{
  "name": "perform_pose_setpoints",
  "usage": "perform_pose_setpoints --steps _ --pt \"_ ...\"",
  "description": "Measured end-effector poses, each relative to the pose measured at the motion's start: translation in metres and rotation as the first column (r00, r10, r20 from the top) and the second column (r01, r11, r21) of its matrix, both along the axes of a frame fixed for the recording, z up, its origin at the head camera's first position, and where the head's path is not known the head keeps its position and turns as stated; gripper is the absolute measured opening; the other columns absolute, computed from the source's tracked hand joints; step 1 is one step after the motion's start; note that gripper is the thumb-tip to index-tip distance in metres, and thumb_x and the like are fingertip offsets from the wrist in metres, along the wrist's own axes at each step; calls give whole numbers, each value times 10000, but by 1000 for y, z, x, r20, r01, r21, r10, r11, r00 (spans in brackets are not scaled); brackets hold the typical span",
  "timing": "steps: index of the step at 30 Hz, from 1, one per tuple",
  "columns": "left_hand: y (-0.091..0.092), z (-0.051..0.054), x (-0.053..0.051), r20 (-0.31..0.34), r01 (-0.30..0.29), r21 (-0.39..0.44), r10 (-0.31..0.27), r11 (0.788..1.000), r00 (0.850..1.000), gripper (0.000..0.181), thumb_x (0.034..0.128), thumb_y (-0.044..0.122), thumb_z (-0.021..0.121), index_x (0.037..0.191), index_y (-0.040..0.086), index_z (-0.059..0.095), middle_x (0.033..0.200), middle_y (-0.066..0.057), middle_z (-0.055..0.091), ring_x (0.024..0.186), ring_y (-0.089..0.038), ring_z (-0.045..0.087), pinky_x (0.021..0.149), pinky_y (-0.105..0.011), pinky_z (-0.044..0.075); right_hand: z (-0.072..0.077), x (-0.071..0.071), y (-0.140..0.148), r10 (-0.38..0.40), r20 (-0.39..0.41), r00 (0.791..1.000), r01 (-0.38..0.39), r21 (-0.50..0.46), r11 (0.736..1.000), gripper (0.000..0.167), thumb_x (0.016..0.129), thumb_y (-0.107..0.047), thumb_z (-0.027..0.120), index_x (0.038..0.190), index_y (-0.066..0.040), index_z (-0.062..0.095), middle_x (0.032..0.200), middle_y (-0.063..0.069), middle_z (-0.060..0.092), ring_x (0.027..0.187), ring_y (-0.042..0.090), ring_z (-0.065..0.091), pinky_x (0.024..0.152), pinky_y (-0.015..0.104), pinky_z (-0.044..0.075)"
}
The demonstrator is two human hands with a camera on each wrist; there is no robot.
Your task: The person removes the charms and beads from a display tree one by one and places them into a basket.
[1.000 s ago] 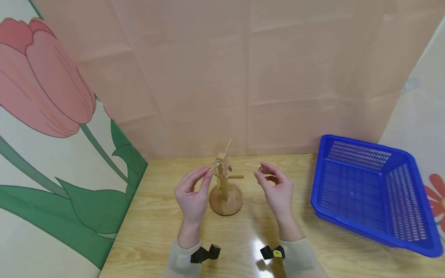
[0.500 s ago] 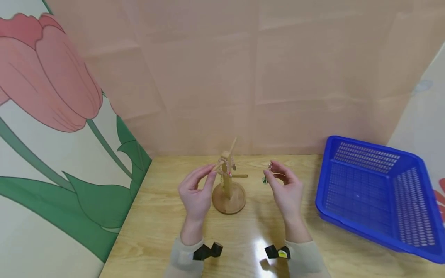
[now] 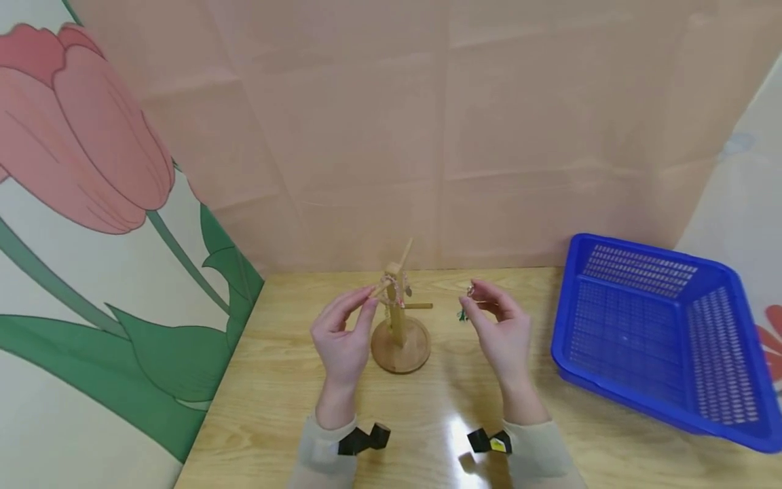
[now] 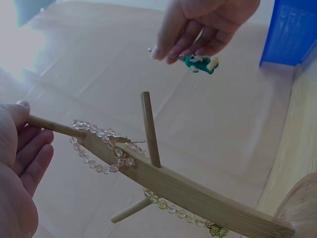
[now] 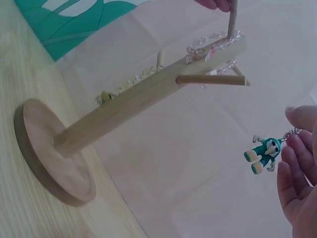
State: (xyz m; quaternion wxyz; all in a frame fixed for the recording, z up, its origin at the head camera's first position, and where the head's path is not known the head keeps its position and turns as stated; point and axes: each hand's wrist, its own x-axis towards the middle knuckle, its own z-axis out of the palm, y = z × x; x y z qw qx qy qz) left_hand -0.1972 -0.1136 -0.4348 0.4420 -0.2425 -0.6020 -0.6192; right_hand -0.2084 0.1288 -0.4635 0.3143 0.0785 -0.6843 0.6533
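Note:
A wooden stand with a round base [image 3: 400, 346] and several pegs stands on the table. My left hand [image 3: 345, 339] pinches the end of an upper peg [image 4: 54, 126] between thumb and fingers. A pink and clear bead bracelet [image 4: 99, 167] hangs around the stand's top; a yellow-green bead bracelet [image 4: 181, 213] hangs at a lower peg [image 4: 130, 210]. To the right of the stand, my right hand [image 3: 502, 334] pinches the metal chain of a keychain, from which a small green and white figure [image 5: 267, 152] dangles, apart from the stand. A bare peg [image 5: 213, 80] points toward the right hand.
A blue perforated basket [image 3: 635, 401] stands at the right of the wooden table [image 3: 269, 380]. Behind the table hangs a pinkish-beige cloth [image 3: 366, 136], and a tulip-patterned cloth [image 3: 110, 136] is on the left.
The green figure below my right hand has come into clearer view in the head view. The view has shifted slightly; my left hand still pinches the peg.

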Motion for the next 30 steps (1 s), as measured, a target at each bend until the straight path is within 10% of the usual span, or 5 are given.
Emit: perform_pose_setpoints --steps 19,30 --pt "2 -2 0 5 3 19 -3 1000 1000 182 866 -188 779 1031 -113 776 1021 -262 773 974 -208 773 902 -367 673 51 19 54 -73 139 988 60 96 994 281 948 -47 830 1215 16 770 1024 -47 764 920 101 715 802 125 612" --pt "1 -1 0 6 9 43 -9 999 1000 177 855 -190 782 1019 -126 768 1004 -281 765 953 -181 773 887 -343 675 82 11 89 145 299 943 -128 -77 989 394 956 -175 847 1305 -24 745 1085 -51 777 1029 110 684 859 125 595"
